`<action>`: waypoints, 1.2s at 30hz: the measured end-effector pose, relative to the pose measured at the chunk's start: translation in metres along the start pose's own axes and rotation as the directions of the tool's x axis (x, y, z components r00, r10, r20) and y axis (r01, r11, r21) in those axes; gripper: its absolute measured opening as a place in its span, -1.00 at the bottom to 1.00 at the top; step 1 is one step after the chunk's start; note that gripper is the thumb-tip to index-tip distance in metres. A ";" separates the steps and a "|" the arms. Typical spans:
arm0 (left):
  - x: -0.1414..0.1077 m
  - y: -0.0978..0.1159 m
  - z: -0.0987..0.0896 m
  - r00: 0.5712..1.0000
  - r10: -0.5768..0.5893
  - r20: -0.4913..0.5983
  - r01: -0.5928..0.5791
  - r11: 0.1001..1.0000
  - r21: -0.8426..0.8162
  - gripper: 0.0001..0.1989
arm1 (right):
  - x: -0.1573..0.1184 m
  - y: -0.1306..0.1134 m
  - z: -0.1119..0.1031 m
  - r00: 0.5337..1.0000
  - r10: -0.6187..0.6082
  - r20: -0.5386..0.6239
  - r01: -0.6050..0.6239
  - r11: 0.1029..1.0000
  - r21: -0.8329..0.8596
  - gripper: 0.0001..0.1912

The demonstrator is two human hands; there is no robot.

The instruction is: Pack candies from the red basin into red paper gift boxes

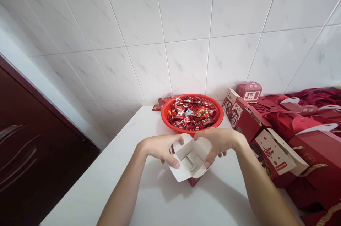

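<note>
A small red gift box (192, 160) with a white inside stands with its top flaps spread, and its folded bottom shows inside. On its left side my left hand (163, 149) grips the flaps between thumb and fingers. My right hand (217, 142) holds the opposite side the same way, its thumb on the near right flap. Just behind the box is a red plastic basket (165, 121) filled with red-wrapped candies (190, 112). The outer faces of the box are mostly hidden by the flaps and hands.
Folded red gift boxes (250, 117) and red bags with rope handles (311, 155) crowd the right side. A small box (249, 92) stands by the tiled wall (186, 59). The white table (128, 169) ends at a left edge, beyond which is a dark red cabinet (32, 141).
</note>
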State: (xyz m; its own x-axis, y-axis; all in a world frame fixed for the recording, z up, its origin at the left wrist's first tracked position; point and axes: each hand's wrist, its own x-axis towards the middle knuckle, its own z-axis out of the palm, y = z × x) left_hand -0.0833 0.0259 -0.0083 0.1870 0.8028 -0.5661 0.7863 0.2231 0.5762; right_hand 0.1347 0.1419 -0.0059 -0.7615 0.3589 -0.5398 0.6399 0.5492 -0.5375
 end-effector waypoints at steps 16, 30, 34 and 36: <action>0.032 -0.006 0.010 0.996 0.072 -0.044 -0.075 0.993 -0.088 -0.41 | -0.012 0.052 -0.022 0.991 -0.080 -0.102 0.108 0.948 0.298 -0.35; 0.132 -0.018 -0.073 0.687 -0.112 -0.717 0.335 0.925 0.177 -0.59 | 0.075 0.036 -0.025 0.619 -0.115 -0.777 0.568 0.749 0.342 -0.82; 0.140 -0.027 -0.071 0.680 -0.040 -0.732 0.219 0.964 0.151 -0.70 | 0.089 0.037 -0.029 0.700 0.016 -0.714 0.506 0.695 0.511 -0.93; 0.141 -0.031 -0.070 0.687 0.019 -0.726 0.107 0.986 0.127 -0.79 | 0.089 0.038 -0.030 0.729 0.017 -0.684 0.512 0.650 0.562 -0.96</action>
State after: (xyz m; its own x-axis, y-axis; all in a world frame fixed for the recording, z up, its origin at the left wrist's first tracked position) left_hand -0.1223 0.1711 -0.0648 -0.2843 0.9574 0.0503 0.8700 0.2356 0.4331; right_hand 0.0879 0.2176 -0.0549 -0.6151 0.7874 0.0405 0.0842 0.1166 -0.9896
